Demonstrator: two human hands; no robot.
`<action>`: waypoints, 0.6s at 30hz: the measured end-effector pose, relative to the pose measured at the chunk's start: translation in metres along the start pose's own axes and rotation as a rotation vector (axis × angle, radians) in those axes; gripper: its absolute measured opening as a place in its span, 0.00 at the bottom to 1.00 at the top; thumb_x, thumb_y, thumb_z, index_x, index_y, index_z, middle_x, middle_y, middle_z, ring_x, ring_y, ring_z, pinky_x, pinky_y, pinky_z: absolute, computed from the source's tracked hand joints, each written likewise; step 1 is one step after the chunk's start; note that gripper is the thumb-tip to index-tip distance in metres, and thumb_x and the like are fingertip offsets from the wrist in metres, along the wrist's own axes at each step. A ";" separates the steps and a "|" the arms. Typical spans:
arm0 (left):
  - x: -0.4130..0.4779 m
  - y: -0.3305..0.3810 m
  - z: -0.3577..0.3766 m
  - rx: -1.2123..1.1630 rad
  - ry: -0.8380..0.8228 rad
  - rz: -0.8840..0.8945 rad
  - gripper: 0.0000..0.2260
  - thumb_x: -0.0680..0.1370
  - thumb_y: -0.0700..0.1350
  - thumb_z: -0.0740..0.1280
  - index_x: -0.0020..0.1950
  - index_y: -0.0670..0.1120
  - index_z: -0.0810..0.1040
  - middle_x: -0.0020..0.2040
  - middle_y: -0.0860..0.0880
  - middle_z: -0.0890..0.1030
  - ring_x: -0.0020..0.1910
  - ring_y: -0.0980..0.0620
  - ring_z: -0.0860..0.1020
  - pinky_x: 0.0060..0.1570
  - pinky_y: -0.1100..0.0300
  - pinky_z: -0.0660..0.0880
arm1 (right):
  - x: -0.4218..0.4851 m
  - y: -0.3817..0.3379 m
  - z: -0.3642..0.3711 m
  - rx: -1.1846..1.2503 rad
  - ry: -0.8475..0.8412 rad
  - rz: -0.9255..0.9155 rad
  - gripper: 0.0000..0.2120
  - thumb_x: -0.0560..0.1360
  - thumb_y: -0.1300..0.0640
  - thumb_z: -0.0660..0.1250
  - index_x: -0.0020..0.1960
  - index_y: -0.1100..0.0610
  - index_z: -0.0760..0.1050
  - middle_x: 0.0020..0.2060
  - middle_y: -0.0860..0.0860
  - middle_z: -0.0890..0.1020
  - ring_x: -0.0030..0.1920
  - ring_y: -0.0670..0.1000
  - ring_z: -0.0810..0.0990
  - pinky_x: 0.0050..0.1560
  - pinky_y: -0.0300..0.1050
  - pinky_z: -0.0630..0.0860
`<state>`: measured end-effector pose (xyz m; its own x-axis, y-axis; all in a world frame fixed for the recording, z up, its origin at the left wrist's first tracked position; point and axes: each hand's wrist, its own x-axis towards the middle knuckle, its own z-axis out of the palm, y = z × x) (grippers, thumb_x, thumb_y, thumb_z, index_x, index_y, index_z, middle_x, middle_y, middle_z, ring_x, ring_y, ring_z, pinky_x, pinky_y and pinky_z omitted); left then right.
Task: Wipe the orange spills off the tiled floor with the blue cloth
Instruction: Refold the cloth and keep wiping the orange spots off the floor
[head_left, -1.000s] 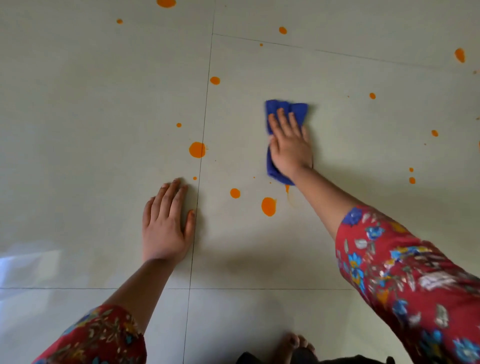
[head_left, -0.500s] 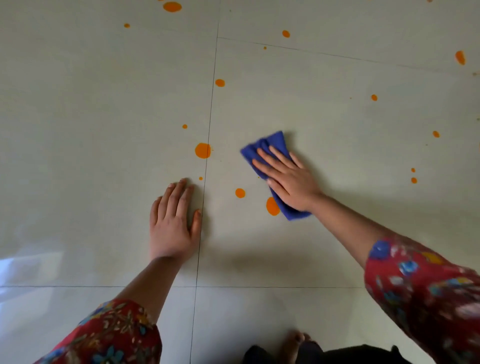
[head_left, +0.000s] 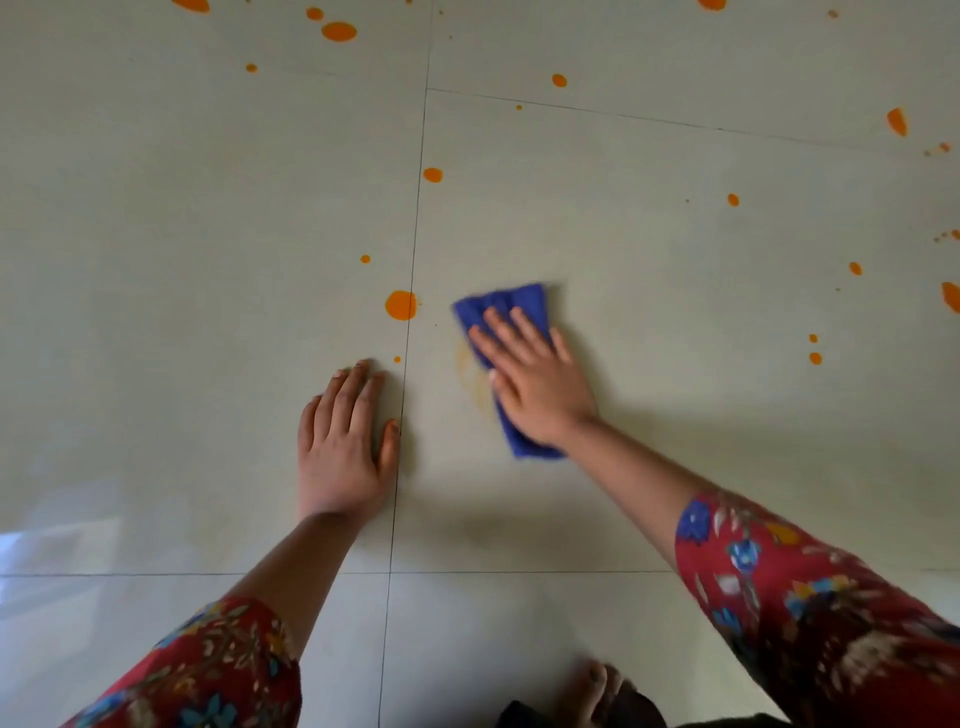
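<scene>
Head view, looking down at a pale, glossy tiled floor (head_left: 649, 218) with thin dark grout lines (head_left: 410, 332). The right hand (head_left: 535, 382) lies flat, fingers spread and extended, palm pressing on a folded blue terry cloth (head_left: 511, 304); it pins the cloth against the floor rather than curling round it. The cloth sits on the tile just right of the vertical grout line, its far end showing beyond the fingertips and its near end showing below the wrist (head_left: 535, 449). Just left of the cloth, touching its edge, is a faint smeared orange streak (head_left: 475, 379) (thin, translucent, unlike the solid drops elsewhere). The left hand (head_left: 343, 441) is flat on the floor, open, fingers together, holding nothing, just left of the same grout line and near the cloth but apart from it. A large round orange spill (head_left: 400, 305) lies against the grout line, just left of the cloth's far end; a tiny orange dot (head_left: 397, 359) sits beside the left fingertips. More orange drops are scattered well apart: one on the grout line farther up (head_left: 432, 174), an oval one near the top edge (head_left: 338, 31), several at far right (head_left: 815, 358). Both forearms wear red floral-print sleeves (head_left: 810, 613). A bare foot (head_left: 592, 686) shows at the bottom edge, blurred.
</scene>
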<state>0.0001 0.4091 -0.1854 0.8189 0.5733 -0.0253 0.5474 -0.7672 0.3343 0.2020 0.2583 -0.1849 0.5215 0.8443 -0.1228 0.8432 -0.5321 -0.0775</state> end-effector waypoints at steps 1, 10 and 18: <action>-0.001 -0.001 -0.001 -0.006 -0.002 -0.003 0.25 0.79 0.53 0.53 0.75 0.47 0.64 0.77 0.50 0.63 0.77 0.49 0.59 0.74 0.51 0.55 | 0.010 0.016 -0.004 0.009 0.005 0.129 0.27 0.80 0.48 0.51 0.78 0.43 0.52 0.79 0.45 0.53 0.79 0.50 0.52 0.74 0.56 0.54; 0.000 -0.001 0.004 -0.013 0.037 -0.007 0.23 0.79 0.51 0.53 0.73 0.46 0.67 0.76 0.48 0.65 0.76 0.49 0.61 0.73 0.51 0.57 | -0.062 -0.062 0.020 0.039 0.062 -0.112 0.30 0.79 0.47 0.52 0.79 0.46 0.51 0.79 0.47 0.53 0.79 0.53 0.51 0.74 0.58 0.53; -0.002 -0.002 0.001 -0.123 0.110 -0.064 0.25 0.78 0.48 0.54 0.75 0.46 0.64 0.76 0.49 0.65 0.76 0.49 0.60 0.74 0.51 0.55 | 0.005 0.013 -0.006 0.042 0.073 0.471 0.26 0.82 0.47 0.50 0.79 0.45 0.51 0.79 0.45 0.50 0.79 0.52 0.49 0.76 0.58 0.49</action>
<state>-0.0022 0.4092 -0.1873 0.7554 0.6533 0.0504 0.5675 -0.6908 0.4481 0.2168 0.2558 -0.1806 0.8546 0.5125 -0.0843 0.5079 -0.8585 -0.0703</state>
